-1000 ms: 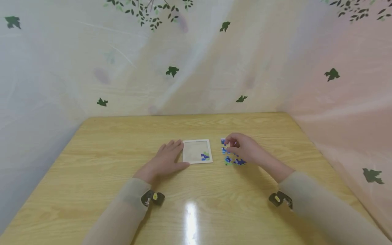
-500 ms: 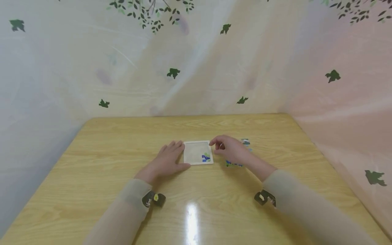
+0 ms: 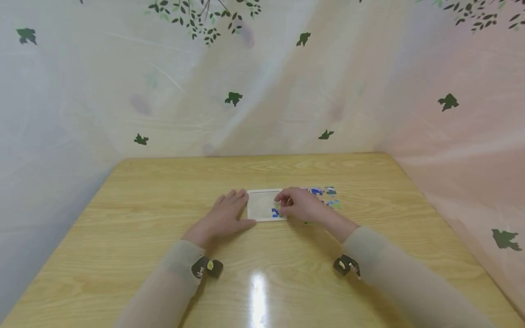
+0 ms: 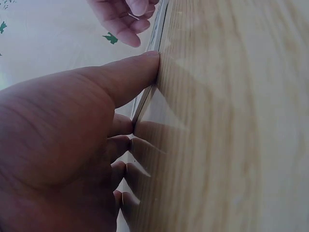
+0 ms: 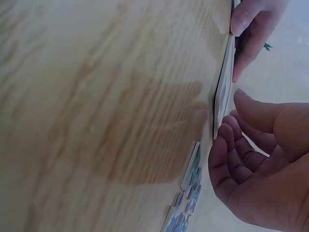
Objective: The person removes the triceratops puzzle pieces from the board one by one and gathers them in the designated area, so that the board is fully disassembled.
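Observation:
A square white puzzle frame (image 3: pixel 258 220) lies on the table with a few joined blue and green pieces (image 3: pixel 275 212) in its near right corner. My left hand (image 3: pixel 227 212) lies flat with fingers spread, its thumb and fingertips against the frame's left side. Over the frame's right side, my right hand (image 3: pixel 301 205) bends its fingers toward the thumb. In the left wrist view, a thin pale edge of a puzzle piece (image 4: pixel 134 17) shows between the right hand's fingertips; the rest of it is hidden.
Loose puzzle pieces (image 3: pixel 316 191) lie right of the frame, partly hidden behind the right hand; several also show in the right wrist view as flat pieces (image 5: pixel 192 169). The wooden table (image 3: pixel 164 182) ends at a patterned cloth backdrop (image 3: pixel 262 114).
My right hand has moved left from the loose pieces to the frame's right side, uncovering pieces behind it. The left hand has stayed at the frame's left side.

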